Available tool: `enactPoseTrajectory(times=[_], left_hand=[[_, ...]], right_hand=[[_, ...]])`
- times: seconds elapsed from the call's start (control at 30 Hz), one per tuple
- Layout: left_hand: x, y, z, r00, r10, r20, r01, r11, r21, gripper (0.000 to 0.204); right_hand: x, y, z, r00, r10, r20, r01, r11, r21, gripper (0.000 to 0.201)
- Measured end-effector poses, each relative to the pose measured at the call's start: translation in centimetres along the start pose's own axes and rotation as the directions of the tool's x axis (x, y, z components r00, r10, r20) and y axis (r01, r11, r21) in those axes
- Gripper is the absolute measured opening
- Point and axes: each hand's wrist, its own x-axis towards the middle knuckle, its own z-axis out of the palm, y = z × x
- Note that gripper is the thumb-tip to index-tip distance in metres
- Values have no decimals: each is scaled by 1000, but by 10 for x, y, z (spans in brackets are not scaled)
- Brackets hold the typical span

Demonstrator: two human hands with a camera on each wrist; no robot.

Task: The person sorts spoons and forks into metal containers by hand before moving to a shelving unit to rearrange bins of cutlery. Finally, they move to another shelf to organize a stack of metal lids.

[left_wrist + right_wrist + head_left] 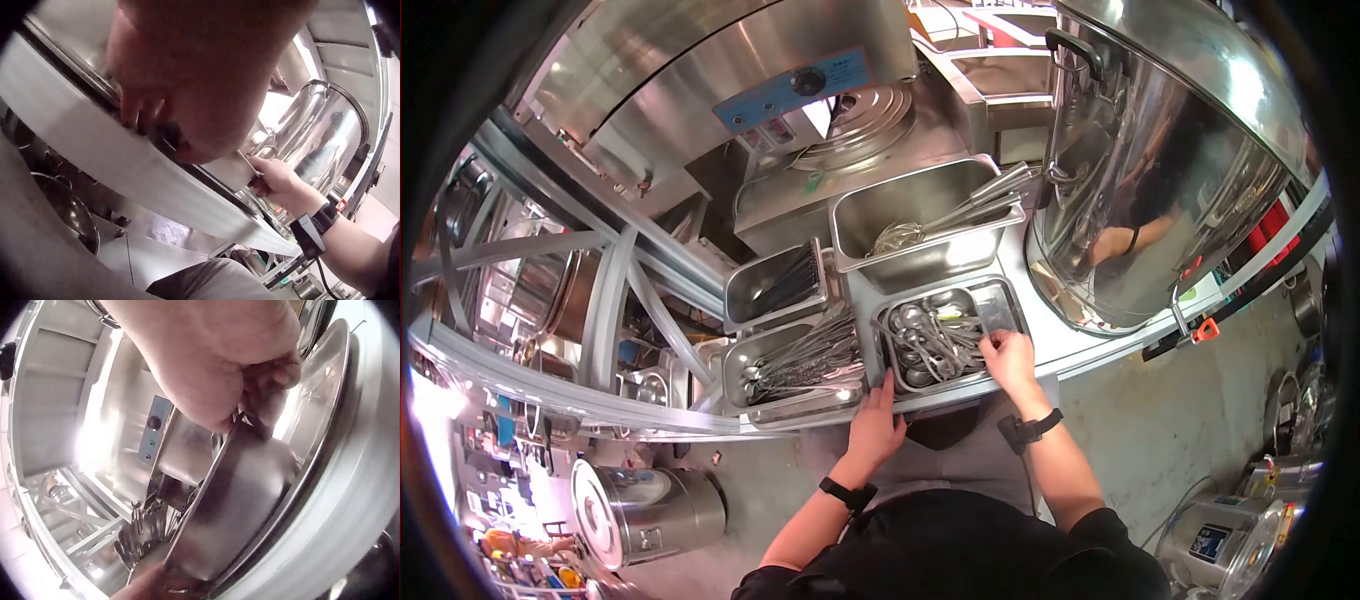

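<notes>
A rectangular metal pan [941, 383] full of spoons sits in a larger shallow metal tray [1003, 301] at the counter's front edge. My right hand [1008, 360] pinches the pan's right rim between thumb and curled fingers; the right wrist view shows the smooth side wall [234, 500] below that grip. At the opposite end, my left hand [877, 425] holds the pan's front left corner, fingers over the edge and thumb lower down. Its palm side is mostly dark in the left wrist view.
Left of the pan stand a container of forks and spoons [805, 365] and one with dark utensils [785, 285]. Behind is a deep container [850, 215] with whisks and ladles. A tall steel pot [1140, 190] rises at the right. Metal rails [610, 300] run along the left.
</notes>
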Motion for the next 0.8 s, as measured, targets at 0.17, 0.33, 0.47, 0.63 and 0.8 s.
enactPoseTrajectory(times=[0.17,0.33,0.47,0.63,0.8], left_hand=[[2,1,11,989,133,-60,-116,965,236,93],[9,5,6,996,83,-32,-74,971,229,90],[6,7,6,997,78,10,-78,979,190,89],[5,-1,24,978,189,-84,-156,942,299,85],[13,8,36,984,146,-105,-102,933,345,83]], right_hand=[[-1,8,-14,999,8,-51,-10,999,-31,29],[3,16,-17,995,-27,-99,18,996,-92,30],[10,22,-22,996,41,-74,-45,997,-56,31],[14,31,-23,997,-27,-69,19,993,-114,33],[20,34,-27,999,-18,-50,11,992,-122,34]])
